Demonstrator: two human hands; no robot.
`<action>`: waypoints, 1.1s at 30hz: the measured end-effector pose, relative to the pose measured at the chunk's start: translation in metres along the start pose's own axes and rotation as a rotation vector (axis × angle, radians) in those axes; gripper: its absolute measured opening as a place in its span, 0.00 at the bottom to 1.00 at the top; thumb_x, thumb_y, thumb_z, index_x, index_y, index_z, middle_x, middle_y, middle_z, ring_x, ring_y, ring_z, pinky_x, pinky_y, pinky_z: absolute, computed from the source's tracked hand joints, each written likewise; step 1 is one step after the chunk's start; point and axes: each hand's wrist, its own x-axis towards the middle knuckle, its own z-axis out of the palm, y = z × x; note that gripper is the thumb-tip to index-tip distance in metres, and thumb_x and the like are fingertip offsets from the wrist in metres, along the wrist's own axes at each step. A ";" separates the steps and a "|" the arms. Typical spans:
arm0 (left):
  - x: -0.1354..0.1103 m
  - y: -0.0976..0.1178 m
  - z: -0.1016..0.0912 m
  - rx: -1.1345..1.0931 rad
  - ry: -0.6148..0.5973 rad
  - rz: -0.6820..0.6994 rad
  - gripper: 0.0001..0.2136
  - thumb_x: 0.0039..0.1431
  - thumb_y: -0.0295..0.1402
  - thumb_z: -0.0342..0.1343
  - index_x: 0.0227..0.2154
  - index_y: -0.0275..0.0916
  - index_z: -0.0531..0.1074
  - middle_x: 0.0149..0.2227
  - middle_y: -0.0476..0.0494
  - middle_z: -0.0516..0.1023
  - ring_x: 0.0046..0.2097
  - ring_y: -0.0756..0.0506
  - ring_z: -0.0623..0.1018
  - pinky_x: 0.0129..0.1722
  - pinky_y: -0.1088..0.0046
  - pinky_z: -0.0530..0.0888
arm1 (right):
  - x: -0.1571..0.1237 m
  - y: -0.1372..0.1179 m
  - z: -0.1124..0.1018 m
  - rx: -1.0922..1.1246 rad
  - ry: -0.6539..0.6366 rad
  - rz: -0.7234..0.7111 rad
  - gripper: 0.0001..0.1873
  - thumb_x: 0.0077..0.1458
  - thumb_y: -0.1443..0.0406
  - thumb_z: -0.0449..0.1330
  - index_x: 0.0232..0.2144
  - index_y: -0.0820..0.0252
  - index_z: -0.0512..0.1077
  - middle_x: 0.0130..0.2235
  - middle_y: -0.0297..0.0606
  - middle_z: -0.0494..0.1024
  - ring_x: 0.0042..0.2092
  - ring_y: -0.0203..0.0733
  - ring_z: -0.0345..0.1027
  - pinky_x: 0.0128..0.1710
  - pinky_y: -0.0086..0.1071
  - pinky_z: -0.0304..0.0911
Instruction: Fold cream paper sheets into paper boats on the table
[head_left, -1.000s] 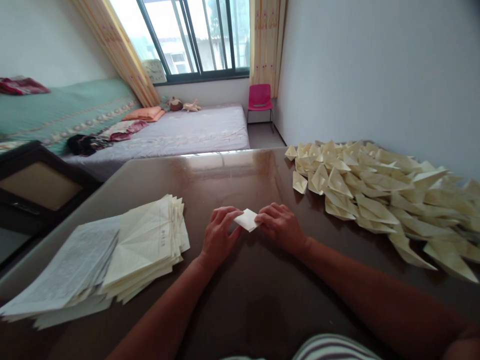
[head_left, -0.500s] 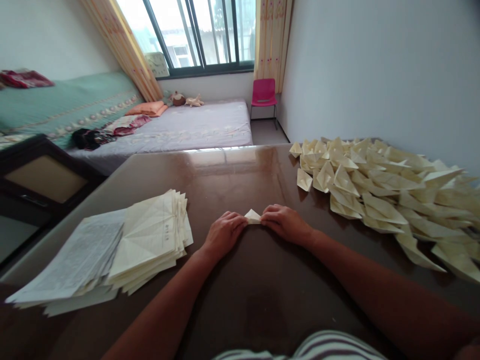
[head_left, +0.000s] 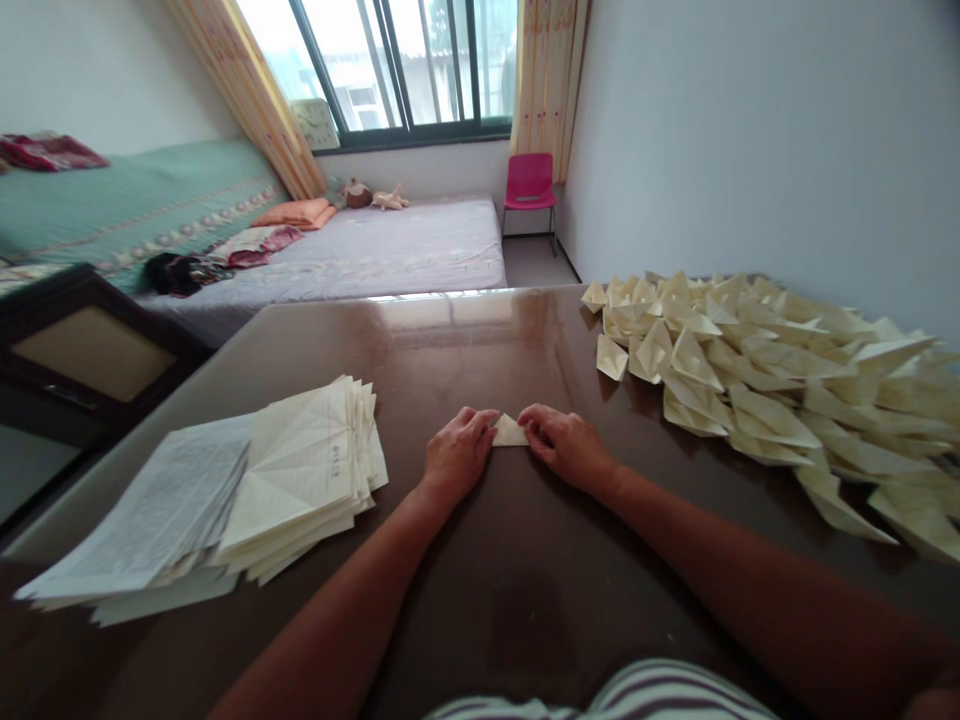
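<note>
A small folded piece of cream paper [head_left: 510, 433], roughly triangular with its peak pointing away from me, lies on the brown table between my hands. My left hand [head_left: 460, 446] pinches its left end, fingers bent and pressed together. At the right end, the fingers and thumb of my right hand [head_left: 564, 440] are curled onto the paper. Both hands cover the paper's ends, so its full outline is hidden. To the right is a big heap of folded paper boats [head_left: 750, 350]. On the left lies a stack of creased cream sheets [head_left: 292, 470].
Grey printed sheets [head_left: 161, 500] lie beside the creased stack at the table's left. The glossy brown table [head_left: 465, 360] reaches towards a bed [head_left: 420, 240]. Beyond stand a pink chair [head_left: 529, 183] and a window. A dark cabinet [head_left: 90, 350] is at the far left.
My fingers have lifted and bent more over the folded paper's two ends. The paper's peak is now partly covered by the fingertips. The stacks and the boats stay put.
</note>
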 end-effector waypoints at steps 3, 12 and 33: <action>0.001 0.003 -0.002 0.049 -0.008 -0.010 0.13 0.65 0.39 0.46 0.49 0.49 0.69 0.43 0.48 0.73 0.41 0.46 0.75 0.35 0.74 0.70 | -0.001 -0.003 -0.001 -0.107 -0.015 -0.037 0.12 0.61 0.64 0.51 0.44 0.53 0.71 0.43 0.35 0.74 0.37 0.36 0.70 0.38 0.30 0.58; -0.004 0.000 0.000 0.132 0.002 0.235 0.12 0.65 0.32 0.47 0.49 0.48 0.70 0.47 0.48 0.72 0.48 0.46 0.68 0.43 0.74 0.72 | -0.005 -0.013 -0.013 -0.428 -0.175 -0.209 0.22 0.63 0.66 0.50 0.58 0.45 0.62 0.49 0.38 0.71 0.48 0.43 0.64 0.43 0.35 0.58; -0.030 0.023 -0.017 0.566 -0.201 0.216 0.20 0.62 0.23 0.44 0.57 0.30 0.64 0.60 0.32 0.64 0.56 0.38 0.66 0.41 0.61 0.74 | -0.034 -0.041 -0.003 -0.779 -0.173 -0.246 0.23 0.54 0.78 0.48 0.52 0.78 0.68 0.58 0.59 0.65 0.52 0.55 0.63 0.41 0.49 0.65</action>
